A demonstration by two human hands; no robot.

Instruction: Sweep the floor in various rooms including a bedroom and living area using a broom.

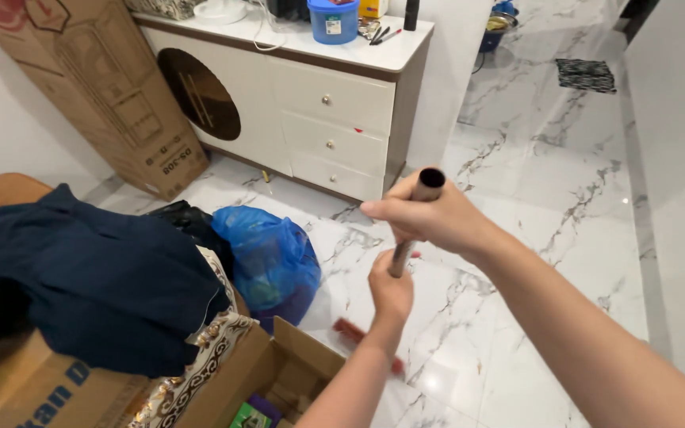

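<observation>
At nine o'clock a dark blue garment [97, 277] lies heaped over a patterned cloth [200, 357] and a cardboard box [41, 392]. At ten o'clock a tall cardboard carton [97, 87] leans against the wall. Just right of the garment, a blue plastic bag [271, 257] sits on the marble floor [549, 190], with a black bag [188, 222] behind it. At six o'clock an open cardboard box [295, 372] shows a green and a purple item inside.

At twelve o'clock a white cabinet [311, 103] with drawers stands against the wall; its counter [374, 51] carries a blue tub [333, 20] and pens.

Near the centre, the left hand [390, 289] is wrapped shut around the lower part of a broom handle [414, 222]. The right hand [430, 214] is closed around the handle's top, just below its dark end cap. The handle stands nearly upright, tilted slightly; a blurred red broom head [352, 331] shows near the floor at six o'clock.

At one o'clock a dark patterned mat [587, 75] lies on the floor.
</observation>
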